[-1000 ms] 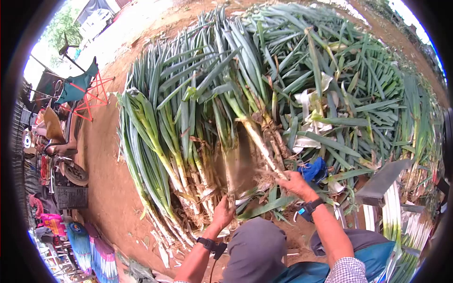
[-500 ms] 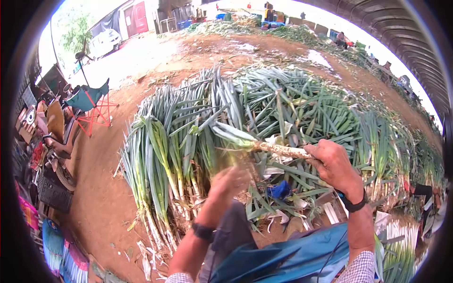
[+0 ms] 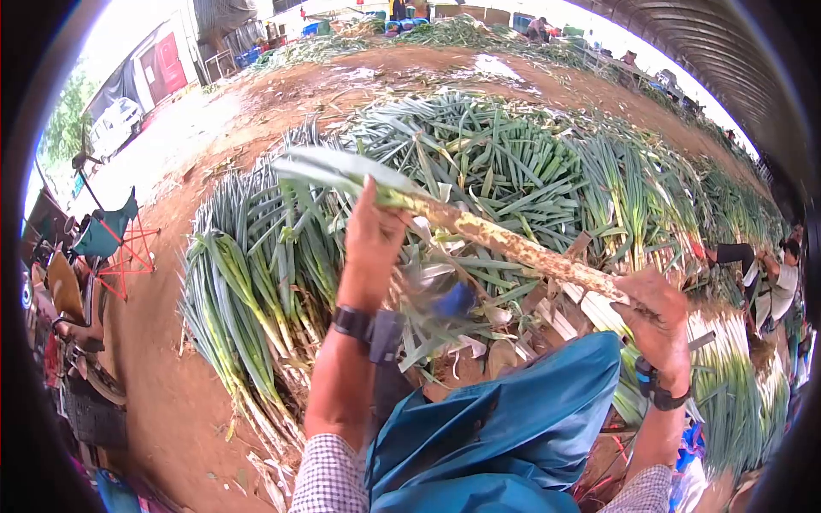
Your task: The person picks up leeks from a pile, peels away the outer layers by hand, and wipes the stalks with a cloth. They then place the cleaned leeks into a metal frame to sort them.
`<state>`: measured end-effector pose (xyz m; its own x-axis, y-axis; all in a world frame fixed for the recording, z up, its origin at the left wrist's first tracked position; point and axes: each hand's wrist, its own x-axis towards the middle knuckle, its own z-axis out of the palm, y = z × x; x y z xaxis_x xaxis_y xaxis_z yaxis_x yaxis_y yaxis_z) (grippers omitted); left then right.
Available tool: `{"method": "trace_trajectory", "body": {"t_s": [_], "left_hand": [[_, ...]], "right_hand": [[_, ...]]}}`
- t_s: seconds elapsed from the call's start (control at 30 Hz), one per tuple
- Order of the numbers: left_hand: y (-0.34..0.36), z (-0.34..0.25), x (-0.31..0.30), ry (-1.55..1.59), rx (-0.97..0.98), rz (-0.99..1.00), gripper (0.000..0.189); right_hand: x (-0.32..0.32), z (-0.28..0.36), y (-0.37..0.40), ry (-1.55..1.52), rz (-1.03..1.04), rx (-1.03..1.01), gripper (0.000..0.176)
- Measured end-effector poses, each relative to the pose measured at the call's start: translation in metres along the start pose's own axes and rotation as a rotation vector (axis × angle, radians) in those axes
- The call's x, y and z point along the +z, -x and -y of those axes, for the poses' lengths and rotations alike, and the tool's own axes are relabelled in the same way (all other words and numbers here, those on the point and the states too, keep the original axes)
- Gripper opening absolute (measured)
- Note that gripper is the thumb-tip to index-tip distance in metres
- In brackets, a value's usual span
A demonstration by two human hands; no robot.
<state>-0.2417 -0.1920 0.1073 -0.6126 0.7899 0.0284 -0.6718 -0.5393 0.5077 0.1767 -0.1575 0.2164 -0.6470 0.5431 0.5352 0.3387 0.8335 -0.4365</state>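
One long leek is up in the air in front of the person, over the leek pile and near the knees. The right hand has the root end. Its grip is closed, with the thumb and fingers pinching the end. The left hand is up by the place where the stalk turns green, and it seems to touch the leek there. I cannot tell how far its grip is open or how tightly it holds.

The hands are far apart, maybe because a leek this long would droop or swing with just one hand on it. Having the right hand at the tip leaves most of the stalk bare.

The leek's long line runs on a slant. Its leaves point to the left and away from the person, and its root end points to the right and back toward the person.

The leeks at the left lie with their leaves away and their pale ends near the person, perhaps so those ends are easy to reach. The clean white leeks at the right lie the other way, white ends away. A blue apron covers the lap, likely to keep dirt off.
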Motion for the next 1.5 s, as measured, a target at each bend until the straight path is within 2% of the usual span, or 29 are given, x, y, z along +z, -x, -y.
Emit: {"method": "trace_trajectory", "body": {"t_s": [0.03,0.13,0.17,0.27,0.33,0.4,0.47,0.53,0.6,0.67,0.73,0.77,0.8,0.83,0.87,0.97,1.0,1.07,1.13,1.17,1.2,1.27,1.33,1.43,1.5], "left_hand": [[-0.003,-0.014,0.012,-0.009,0.055,0.083,0.026],[-0.014,-0.048,0.017,0.036,0.136,0.324,0.030],[-0.015,-0.059,0.012,0.000,0.177,0.271,0.034],[-0.016,-0.077,-0.007,-0.139,0.262,0.065,0.046],[-0.006,-0.082,-0.031,-0.277,0.296,-0.144,0.052],[-0.002,-0.081,-0.068,-0.389,0.271,-0.266,0.049],[0.003,-0.079,-0.110,-0.461,0.255,-0.360,0.049],[0.014,-0.076,-0.134,-0.498,0.237,-0.434,0.049],[0.020,-0.071,-0.160,-0.442,0.213,-0.491,0.049],[0.024,-0.077,-0.179,-0.434,0.121,-0.593,0.038],[0.022,-0.087,-0.183,-0.395,0.065,-0.642,0.036],[0.018,-0.086,-0.181,-0.404,0.088,-0.650,0.036],[0.012,-0.085,-0.178,-0.415,0.106,-0.657,0.037],[0.006,-0.083,-0.177,-0.409,0.087,-0.638,0.037],[0.002,-0.082,-0.175,-0.400,0.074,-0.621,0.037],[-0.009,-0.076,-0.178,-0.407,0.039,-0.582,0.037],[-0.010,-0.074,-0.177,-0.412,0.028,-0.569,0.038],[-0.013,-0.064,-0.165,-0.430,0.013,-0.596,0.042],[-0.016,-0.047,-0.144,-0.466,0.008,-0.590,0.041],[-0.014,-0.043,-0.147,-0.486,0.012,-0.481,0.041],[-0.009,-0.040,-0.147,-0.512,0.005,-0.458,0.040],[-0.006,-0.034,-0.147,-0.564,-0.007,-0.396,0.041],[-0.004,-0.026,-0.156,-0.607,0.001,-0.336,0.043],[-0.006,-0.010,-0.142,-0.588,-0.117,-0.354,0.049],[-0.005,-0.001,-0.143,-0.633,-0.097,-0.310,0.050]], "right_hand": [[0.011,-0.018,0.006,-0.021,-0.048,-0.035,0.040],[0.045,-0.038,0.016,-0.128,-0.019,0.177,0.036],[0.055,-0.034,0.011,-0.249,0.080,0.321,0.031],[0.099,-0.062,-0.017,-0.172,0.344,-0.024,0.032],[0.136,-0.088,-0.037,-0.170,0.397,0.082,0.032],[0.185,-0.114,-0.064,-0.214,0.488,0.248,0.035],[0.258,-0.158,-0.084,-0.153,0.589,0.171,0.036],[0.342,-0.198,-0.080,-0.166,0.676,0.285,0.037],[0.426,-0.242,-0.057,-0.035,0.685,0.225,0.049],[0.475,-0.249,-0.041,0.103,0.777,0.360,0.059],[0.511,-0.253,-0.024,0.153,0.803,0.428,0.059],[0.527,-0.261,-0.016,0.179,0.853,0.492,0.050],[0.542,-0.270,0.002,0.171,0.790,0.500,0.033],[0.557,-0.279,0.016,0.172,0.746,0.472,0.024],[0.556,-0.276,0.017,0.175,0.702,0.436,0.017],[0.494,-0.244,-0.024,-0.634,0.543,0.742,0.012],[0.474,-0.243,-0.029,-0.922,0.408,0.813,0.015],[0.444,-0.248,-0.041,-0.646,0.449,0.896,0.015],[0.401,-0.249,-0.056,-0.438,0.463,0.567,0.022],[0.380,-0.246,-0.066,-0.330,0.488,0.400,0.025],[0.359,-0.238,-0.072,-0.231,0.524,0.240,0.028],[0.288,-0.210,-0.101,-0.140,0.377,0.103,0.024],[0.205,-0.180,-0.120,-0.145,0.408,0.129,0.025],[0.086,-0.120,-0.113,-0.049,0.288,0.240,0.027],[0.023,-0.095,-0.087,0.078,0.197,0.314,0.031]]}}
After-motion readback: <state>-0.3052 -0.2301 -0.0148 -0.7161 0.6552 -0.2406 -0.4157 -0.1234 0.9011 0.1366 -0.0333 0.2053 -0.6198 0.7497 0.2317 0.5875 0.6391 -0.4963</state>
